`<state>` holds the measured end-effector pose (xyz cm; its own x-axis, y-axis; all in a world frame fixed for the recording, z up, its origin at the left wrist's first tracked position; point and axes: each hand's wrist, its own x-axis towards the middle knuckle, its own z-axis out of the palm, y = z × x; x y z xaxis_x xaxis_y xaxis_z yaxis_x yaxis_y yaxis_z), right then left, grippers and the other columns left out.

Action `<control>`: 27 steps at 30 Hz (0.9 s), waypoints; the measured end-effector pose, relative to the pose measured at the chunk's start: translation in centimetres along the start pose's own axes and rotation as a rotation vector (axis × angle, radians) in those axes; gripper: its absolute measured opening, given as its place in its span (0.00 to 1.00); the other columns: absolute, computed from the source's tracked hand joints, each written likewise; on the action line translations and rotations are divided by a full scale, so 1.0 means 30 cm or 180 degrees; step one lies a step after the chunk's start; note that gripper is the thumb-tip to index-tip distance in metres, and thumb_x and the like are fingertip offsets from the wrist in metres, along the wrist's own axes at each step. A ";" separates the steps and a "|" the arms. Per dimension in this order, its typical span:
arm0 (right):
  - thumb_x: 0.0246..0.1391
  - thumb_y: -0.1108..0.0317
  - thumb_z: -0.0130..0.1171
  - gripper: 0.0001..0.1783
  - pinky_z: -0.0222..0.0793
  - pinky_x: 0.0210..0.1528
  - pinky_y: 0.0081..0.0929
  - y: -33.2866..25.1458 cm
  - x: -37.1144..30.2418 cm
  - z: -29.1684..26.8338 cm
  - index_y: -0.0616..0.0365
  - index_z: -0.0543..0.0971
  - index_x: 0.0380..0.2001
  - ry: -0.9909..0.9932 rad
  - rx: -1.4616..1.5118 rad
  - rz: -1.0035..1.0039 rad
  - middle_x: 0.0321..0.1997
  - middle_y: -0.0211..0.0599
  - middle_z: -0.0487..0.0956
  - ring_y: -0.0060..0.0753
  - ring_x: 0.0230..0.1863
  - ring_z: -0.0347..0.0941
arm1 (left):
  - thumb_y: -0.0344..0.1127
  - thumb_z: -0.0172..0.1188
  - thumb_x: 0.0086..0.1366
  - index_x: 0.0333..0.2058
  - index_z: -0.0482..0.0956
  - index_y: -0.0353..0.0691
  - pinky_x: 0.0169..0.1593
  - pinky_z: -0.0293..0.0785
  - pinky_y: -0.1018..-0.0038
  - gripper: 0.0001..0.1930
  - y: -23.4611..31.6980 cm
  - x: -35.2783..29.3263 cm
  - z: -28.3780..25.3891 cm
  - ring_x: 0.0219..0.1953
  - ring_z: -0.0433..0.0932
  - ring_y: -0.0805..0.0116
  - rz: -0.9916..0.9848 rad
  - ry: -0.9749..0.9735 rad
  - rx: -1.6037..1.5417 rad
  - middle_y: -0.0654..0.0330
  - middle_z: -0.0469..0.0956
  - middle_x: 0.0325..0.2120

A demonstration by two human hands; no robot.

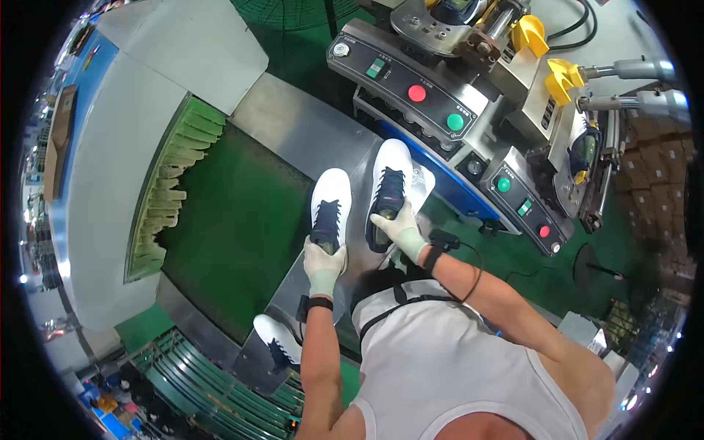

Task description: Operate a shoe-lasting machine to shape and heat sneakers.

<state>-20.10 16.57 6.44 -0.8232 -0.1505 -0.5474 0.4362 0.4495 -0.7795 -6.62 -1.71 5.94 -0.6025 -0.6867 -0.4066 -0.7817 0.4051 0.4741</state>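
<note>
Two white sneakers with dark laces and dark linings lie side by side, toes pointing away from me. My left hand [323,268], in a pale glove, is closed around the heel of the left sneaker [331,192]. The right sneaker [393,156] is gripped at its collar by my right hand [403,230], also gloved, with the thumb at the shoe's opening. Both are over a grey metal ledge [293,121]; whether the soles touch it is hidden. A third white sneaker [266,328] rests on the ledge to the left of my left wrist.
Left of the ledge, a green conveyor belt [227,220] runs under a pale machine housing [172,44] with a fringed curtain [172,183]. A shoe machine's control panel [416,93] with buttons stands at the right. Green rollers [198,389] lie lower left, stacked cartons [660,176] far right.
</note>
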 end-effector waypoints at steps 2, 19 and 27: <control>0.36 0.53 0.82 0.62 0.58 0.74 0.42 0.042 0.058 0.152 0.73 0.59 0.68 0.1385 -0.0544 0.0113 0.65 0.64 0.67 0.56 0.70 0.63 | 0.50 0.79 0.47 0.62 0.67 0.29 0.59 0.76 0.57 0.49 0.006 0.025 -0.015 0.54 0.80 0.43 0.0125 -0.0066 -0.0067 0.40 0.79 0.52; 0.38 0.43 0.78 0.61 0.71 0.64 0.40 -0.020 0.004 0.100 0.70 0.61 0.67 0.1535 -0.0758 0.0617 0.60 0.65 0.76 0.58 0.60 0.76 | 0.52 0.77 0.46 0.54 0.73 0.33 0.57 0.76 0.57 0.41 -0.338 0.272 -0.089 0.53 0.80 0.42 0.0622 -0.0574 -0.0666 0.40 0.81 0.49; 0.53 0.66 0.73 0.22 0.77 0.49 0.26 -0.011 -0.240 -0.132 0.64 0.83 0.49 0.0722 0.2477 0.0435 0.44 0.34 0.85 0.25 0.42 0.81 | 0.42 0.80 0.49 0.49 0.77 0.25 0.56 0.75 0.62 0.34 -0.307 0.289 -0.092 0.48 0.81 0.52 0.1059 -0.0500 -0.0689 0.45 0.82 0.47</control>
<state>-15.76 21.00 11.85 -0.7616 0.0805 -0.6430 0.5965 -0.3006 -0.7442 -4.22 -13.06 0.20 -0.8465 -0.4329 -0.3098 -0.4988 0.4415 0.7459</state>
